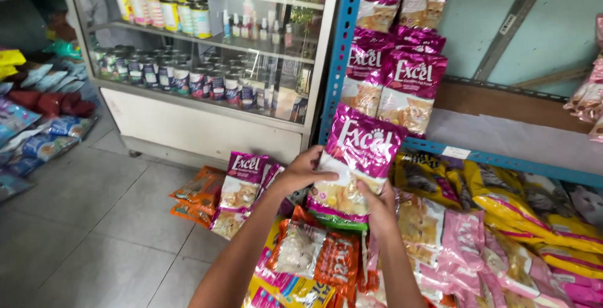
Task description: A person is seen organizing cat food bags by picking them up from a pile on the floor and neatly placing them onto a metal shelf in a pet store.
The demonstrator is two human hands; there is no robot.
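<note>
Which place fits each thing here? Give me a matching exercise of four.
1. glossy magenta pet food pouch
2. round tins with dark labels
3. yellow pet food bags
4. orange flat sachets

a. on the tiled floor
b. inside the glass cabinet
c. held in both hands
d. under the blue shelf rail, right

Pairs: 1-c, 2-b, 3-d, 4-a

The left hand and right hand grip the pouch.

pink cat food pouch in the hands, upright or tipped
Roughly upright, leaning slightly right: the pink cat food pouch has its top edge uppermost, held by the left hand and right hand.
</note>
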